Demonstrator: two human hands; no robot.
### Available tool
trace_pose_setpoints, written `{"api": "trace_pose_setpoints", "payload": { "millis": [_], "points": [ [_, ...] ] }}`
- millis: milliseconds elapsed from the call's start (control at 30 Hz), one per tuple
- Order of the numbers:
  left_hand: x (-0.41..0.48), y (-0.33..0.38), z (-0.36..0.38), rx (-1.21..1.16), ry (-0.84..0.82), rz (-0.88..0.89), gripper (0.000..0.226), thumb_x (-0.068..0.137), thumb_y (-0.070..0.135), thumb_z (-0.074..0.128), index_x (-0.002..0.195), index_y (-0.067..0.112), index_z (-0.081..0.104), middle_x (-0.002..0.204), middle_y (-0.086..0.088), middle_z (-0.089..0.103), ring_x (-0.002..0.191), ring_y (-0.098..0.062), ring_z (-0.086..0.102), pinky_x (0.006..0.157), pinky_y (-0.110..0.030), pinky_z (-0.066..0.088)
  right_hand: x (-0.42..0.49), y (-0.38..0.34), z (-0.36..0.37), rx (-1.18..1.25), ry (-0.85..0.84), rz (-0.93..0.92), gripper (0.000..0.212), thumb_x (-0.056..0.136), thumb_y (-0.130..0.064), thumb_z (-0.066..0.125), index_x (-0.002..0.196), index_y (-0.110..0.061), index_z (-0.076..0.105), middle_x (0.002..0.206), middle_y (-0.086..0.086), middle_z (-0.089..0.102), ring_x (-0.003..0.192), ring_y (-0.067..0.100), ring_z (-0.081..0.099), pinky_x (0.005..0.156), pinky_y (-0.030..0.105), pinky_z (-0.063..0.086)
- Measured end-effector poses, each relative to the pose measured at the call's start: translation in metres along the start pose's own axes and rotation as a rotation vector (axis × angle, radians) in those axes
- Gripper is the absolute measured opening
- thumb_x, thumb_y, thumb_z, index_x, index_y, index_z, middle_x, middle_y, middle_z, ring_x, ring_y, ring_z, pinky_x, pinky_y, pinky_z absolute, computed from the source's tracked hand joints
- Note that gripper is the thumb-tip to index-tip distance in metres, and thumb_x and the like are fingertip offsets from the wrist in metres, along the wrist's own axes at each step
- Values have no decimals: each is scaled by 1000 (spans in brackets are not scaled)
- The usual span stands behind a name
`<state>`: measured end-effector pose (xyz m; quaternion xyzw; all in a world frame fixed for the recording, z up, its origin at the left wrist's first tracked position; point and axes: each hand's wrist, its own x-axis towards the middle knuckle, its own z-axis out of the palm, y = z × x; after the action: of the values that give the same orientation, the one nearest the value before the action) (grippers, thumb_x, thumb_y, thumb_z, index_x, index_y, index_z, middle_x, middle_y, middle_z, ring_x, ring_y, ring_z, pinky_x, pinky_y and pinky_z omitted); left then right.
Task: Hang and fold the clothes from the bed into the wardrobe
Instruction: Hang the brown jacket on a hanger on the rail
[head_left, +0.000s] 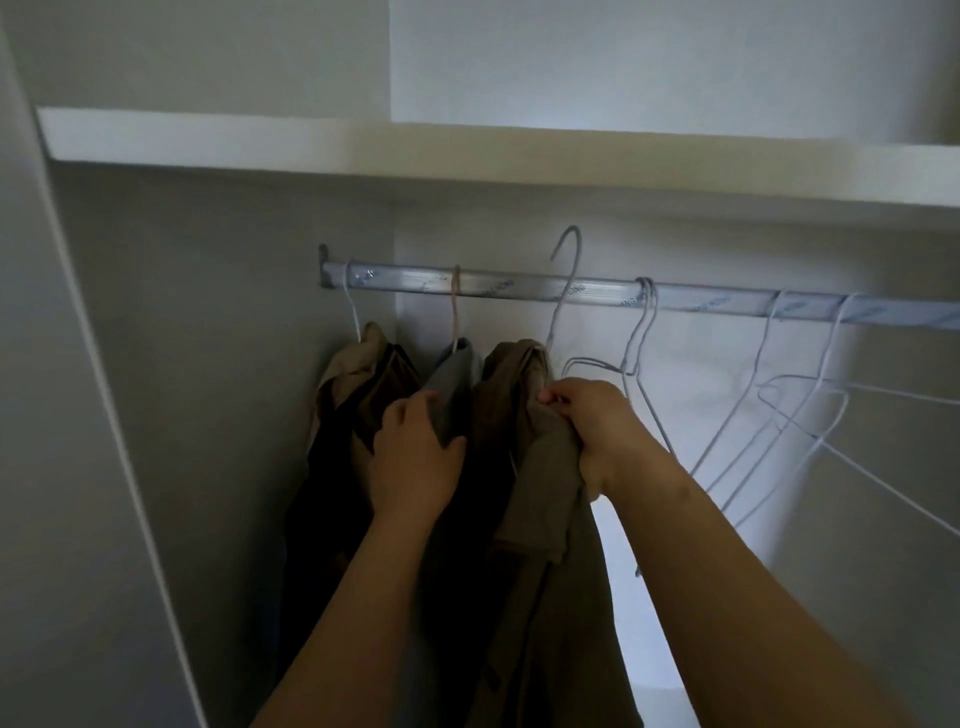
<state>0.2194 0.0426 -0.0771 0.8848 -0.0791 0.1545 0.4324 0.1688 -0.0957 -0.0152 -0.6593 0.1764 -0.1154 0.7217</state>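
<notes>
Inside, wardrobe rail (498, 288) holding hung clothes (358, 374), left hand (415, 457) gripping grey garment (460, 379), right hand (597, 426) clutching brown garment (540, 493).

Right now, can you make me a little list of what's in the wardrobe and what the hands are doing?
rail: tan garment and grey garment hang at its left end
left grip: holds the grey garment
right grip: grips the brown garment
raised hanger: hook above the rail, not on it
empty hangers: on the rail, to the right
</notes>
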Motion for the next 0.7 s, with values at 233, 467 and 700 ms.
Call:
{"api": "trace_pose_setpoints", "payload": {
  "millis": [233, 467, 700],
  "points": [
    [18, -29, 20, -75, -168, -57, 66, 93, 12, 47, 148, 27, 14, 149, -8, 25, 132, -28, 34, 104, -39, 34, 58, 20, 37, -85, -22, 78, 19, 90, 3, 46, 74, -2, 55, 70, 11, 50, 63, 19, 48, 56, 25, 41],
    [20, -48, 22, -257, -206, -60, 70, 90, 0, 46, 147, 30, 20, 148, -4, 32, 133, -20, 34, 105, -24, 27, 83, 39, 41, -166, 54, -10, 24, 91, -7, 46, 67, -9, 52, 63, 6, 47, 58, 16, 45, 55, 26, 38],
    [4, -47, 24, -290, -221, -70, 59, 95, 9, 44, 145, 33, 24, 144, -3, 38, 129, -20, 39, 110, -34, 32, 72, 69, 33, -421, 174, -278, 15, 99, -24, 39, 100, -12, 49, 77, -1, 52, 65, 10, 51, 57, 21, 39]
  ]
}}
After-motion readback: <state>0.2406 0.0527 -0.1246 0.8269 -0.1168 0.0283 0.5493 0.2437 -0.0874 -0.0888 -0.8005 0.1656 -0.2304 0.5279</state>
